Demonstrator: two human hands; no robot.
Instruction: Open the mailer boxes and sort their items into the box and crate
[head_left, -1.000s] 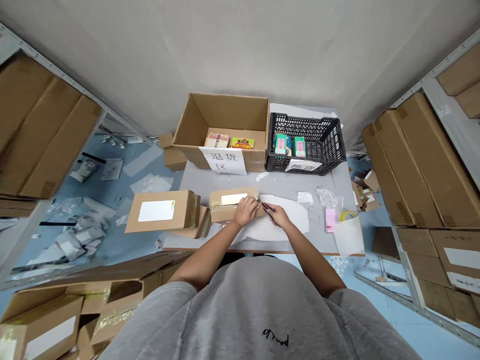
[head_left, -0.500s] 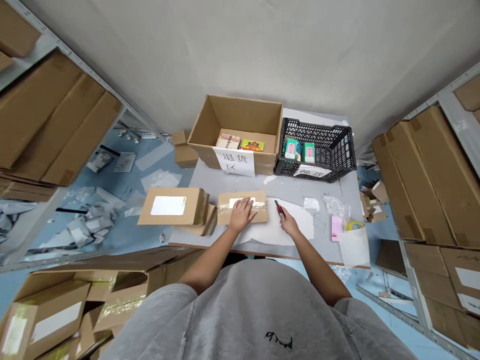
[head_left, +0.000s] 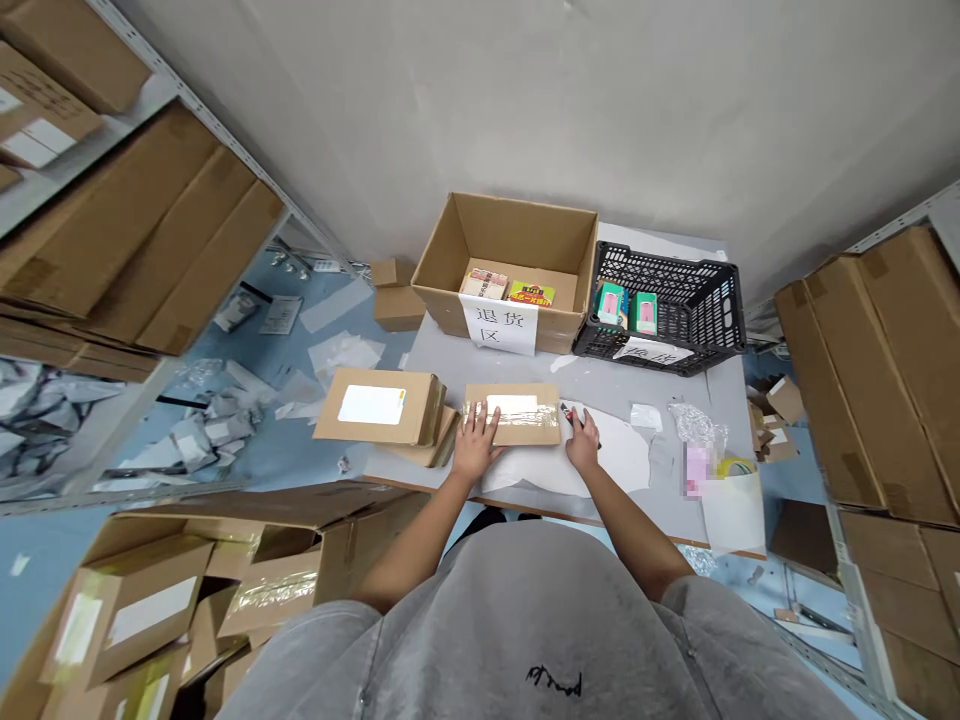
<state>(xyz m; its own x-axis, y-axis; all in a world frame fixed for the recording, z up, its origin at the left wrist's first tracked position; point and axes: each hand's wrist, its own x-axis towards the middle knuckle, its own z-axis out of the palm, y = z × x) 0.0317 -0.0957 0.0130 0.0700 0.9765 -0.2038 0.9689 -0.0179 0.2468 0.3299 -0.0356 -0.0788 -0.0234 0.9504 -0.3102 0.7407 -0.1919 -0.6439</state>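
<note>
A taped cardboard box (head_left: 541,428) with a white label lies flat on the table in front of me. My left hand (head_left: 474,447) rests on its left end, fingers spread and stretched over the top. Just beyond the box's right end, my right hand (head_left: 582,440) is closed around a red and black utility knife (head_left: 568,412), whose tip points away from me to the left. I cannot tell whether the blade touches the box. Under the right hand lies a white sheet (head_left: 619,462). Left of the box sit stacked cardboard boxes (head_left: 375,432), the top one labelled.
Behind stand an open carton (head_left: 431,290) with small packages and a black plastic crate (head_left: 716,345) with green boxes. Bubble wrap (head_left: 694,422) and a tape roll (head_left: 735,467) lie right. A large carton of boxes (head_left: 337,500) is at my lower left; shelves flank both sides.
My left hand has slid from the box's middle to its left end, fingers more spread. My right hand with the knife has come closer to the box's right end. The view has shifted left.
</note>
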